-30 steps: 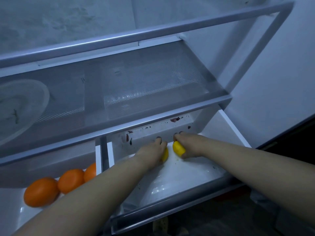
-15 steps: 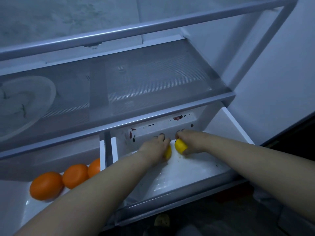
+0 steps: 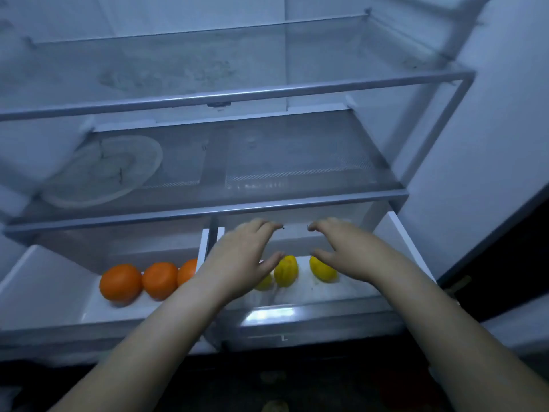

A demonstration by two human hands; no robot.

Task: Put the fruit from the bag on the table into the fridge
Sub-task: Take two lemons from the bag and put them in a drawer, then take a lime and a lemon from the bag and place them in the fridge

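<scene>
We are looking at three smooth, egg-shaped yellow fruits (image 3: 286, 270) lying in the white plastic right drawer (image 3: 312, 322) of the fridge (image 3: 490, 144), toward its back edge. Our left hand (image 3: 237, 260) is hiding part of one; our right hand (image 3: 350, 251) is hovering close by another. Both are open, fingers spread and a little bent, holding nothing. Three shiny, round oranges (image 3: 120, 282) are sitting in a row in the left drawer (image 3: 44, 278), by its right edge. A see-through glass shelf (image 3: 297, 162) is hanging over the drawers, with a pale oval plate (image 3: 101, 171) near its left edge.
</scene>
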